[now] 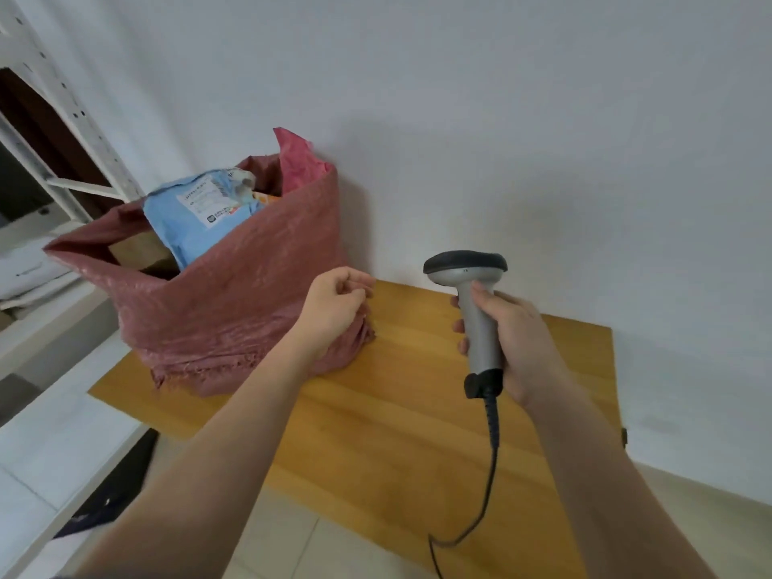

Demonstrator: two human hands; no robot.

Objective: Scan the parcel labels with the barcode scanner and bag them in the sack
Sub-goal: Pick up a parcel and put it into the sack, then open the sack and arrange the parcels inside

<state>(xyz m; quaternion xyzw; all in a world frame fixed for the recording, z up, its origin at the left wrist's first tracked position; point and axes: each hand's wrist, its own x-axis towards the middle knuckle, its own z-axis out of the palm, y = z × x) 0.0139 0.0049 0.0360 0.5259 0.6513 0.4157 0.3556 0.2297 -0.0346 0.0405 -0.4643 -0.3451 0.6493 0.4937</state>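
A red woven sack (234, 302) stands open on the left part of the wooden table (401, 411). A light blue parcel (196, 215) with a white label sticks out of its mouth, and an orange one peeks out behind it. My right hand (514, 340) grips the grey handle of the barcode scanner (472, 294), whose black head points away from me; its black cable hangs down off the table's front. My left hand (338, 307) hovers at the sack's right side with curled fingers, holding nothing that I can see.
A white metal shelf rack (71, 131) stands at the left behind the sack, with a white parcel (29, 269) on a lower shelf. A plain white wall (543, 140) backs the table. Tiled floor (292, 545) shows below the table's front edge.
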